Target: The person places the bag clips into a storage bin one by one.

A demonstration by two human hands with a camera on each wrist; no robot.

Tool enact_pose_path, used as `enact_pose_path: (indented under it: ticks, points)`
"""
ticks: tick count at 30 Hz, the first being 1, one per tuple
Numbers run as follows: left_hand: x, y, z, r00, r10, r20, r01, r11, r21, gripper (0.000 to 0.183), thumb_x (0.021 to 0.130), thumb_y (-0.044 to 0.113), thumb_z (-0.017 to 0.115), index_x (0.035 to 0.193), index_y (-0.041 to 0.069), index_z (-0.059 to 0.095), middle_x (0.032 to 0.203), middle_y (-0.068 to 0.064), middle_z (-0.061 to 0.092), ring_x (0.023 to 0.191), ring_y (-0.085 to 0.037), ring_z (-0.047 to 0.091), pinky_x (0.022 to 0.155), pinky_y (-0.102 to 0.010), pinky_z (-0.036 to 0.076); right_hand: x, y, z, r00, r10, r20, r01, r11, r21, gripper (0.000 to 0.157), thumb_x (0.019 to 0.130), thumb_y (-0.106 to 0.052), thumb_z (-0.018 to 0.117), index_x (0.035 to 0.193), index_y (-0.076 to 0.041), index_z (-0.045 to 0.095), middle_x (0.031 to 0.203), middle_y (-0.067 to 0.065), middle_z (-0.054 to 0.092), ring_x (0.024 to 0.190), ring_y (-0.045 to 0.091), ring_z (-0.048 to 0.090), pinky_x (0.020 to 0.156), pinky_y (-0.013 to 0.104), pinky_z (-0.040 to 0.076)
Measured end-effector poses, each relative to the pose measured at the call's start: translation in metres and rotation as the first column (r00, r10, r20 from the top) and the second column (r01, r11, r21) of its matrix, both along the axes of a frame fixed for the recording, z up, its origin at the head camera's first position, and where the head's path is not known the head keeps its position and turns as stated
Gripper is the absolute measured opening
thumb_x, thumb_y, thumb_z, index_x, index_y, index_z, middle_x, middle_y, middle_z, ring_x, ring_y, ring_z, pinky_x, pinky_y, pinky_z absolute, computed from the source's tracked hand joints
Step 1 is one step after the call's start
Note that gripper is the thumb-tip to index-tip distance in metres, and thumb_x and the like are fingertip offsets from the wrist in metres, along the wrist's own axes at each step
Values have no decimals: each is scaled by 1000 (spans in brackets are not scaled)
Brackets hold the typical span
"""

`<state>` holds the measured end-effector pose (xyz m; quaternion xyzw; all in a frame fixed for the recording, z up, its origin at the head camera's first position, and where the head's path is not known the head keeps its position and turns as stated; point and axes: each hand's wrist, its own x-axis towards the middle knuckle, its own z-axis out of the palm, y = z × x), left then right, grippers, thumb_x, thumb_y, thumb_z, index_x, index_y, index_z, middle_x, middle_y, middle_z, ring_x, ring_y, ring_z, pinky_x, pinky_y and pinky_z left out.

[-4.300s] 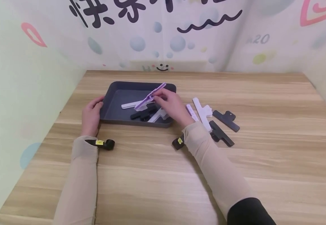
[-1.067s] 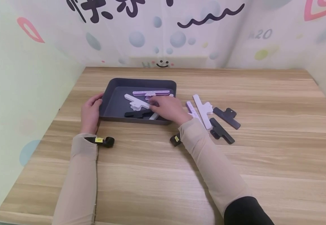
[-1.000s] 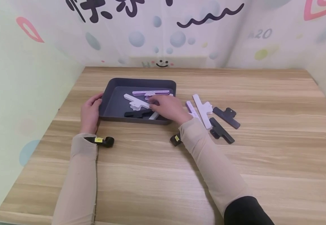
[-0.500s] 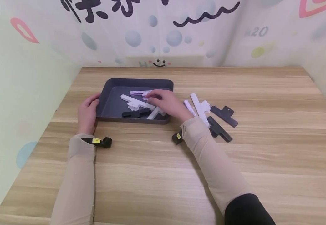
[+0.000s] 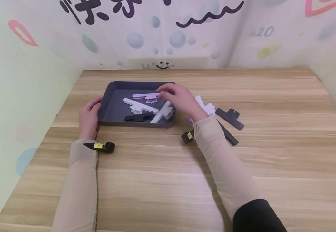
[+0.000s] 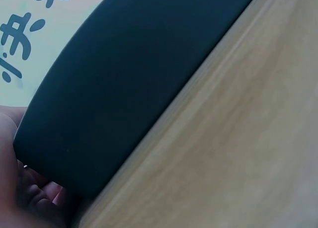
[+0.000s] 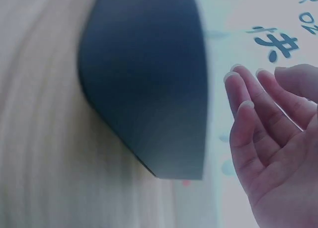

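My left hand (image 5: 88, 119) grips the left wall of a dark grey tray (image 5: 107, 108); in the left wrist view its fingers (image 6: 42, 195) curl around the tray's corner. In the tray lie a purple clip (image 5: 140, 96) with ruler marks at the back, a white clip (image 5: 140, 105), a black clip (image 5: 139, 117) and a second white clip (image 5: 163, 112) at the right. My right hand (image 5: 181, 100) hovers over the tray's right edge, fingers loosely bent and holding nothing. The right wrist view shows that palm (image 7: 278, 173) bare beside the tray's outer wall.
Right of the tray, a white clip (image 5: 205, 107), a dark grey clip (image 5: 231, 118) and a black clip (image 5: 229, 135) lie on the wooden table (image 5: 144, 180). A purple clip (image 5: 190, 121) is mostly hidden under the right wrist. A printed wall stands behind.
The purple clip, earlier held over the tray by my right hand, now lies inside along the back. My right hand has let go and moved up and right. The left hand stays on the tray.
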<state>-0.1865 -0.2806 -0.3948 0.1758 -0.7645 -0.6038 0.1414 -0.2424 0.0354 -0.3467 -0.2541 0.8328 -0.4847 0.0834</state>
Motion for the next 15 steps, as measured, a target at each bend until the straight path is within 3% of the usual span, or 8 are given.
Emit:
enact_pose_path:
  ticks: [7,15]
  points:
    - [1,1,1,1000,2,5,-2,1000,12,31,92,22,49,120,13,58,126,-1,51,114,-9,41,99,-25,27,1,19,10,999,-50,18,49,999,14,26,90,-30,53,113,-19,59,95,-6,64,82,7,58,70,27,45]
    - [2,1,1,1000,5,18,-5,1000,8,31,91,24,49,120,16,58,126,1,51,115,-9,39,100,-25,25,3,39,11,998,-52,-32,54,996,64,22,89,-27,53,109,-20,60,94,-1,65,83,16,60,66,31,45]
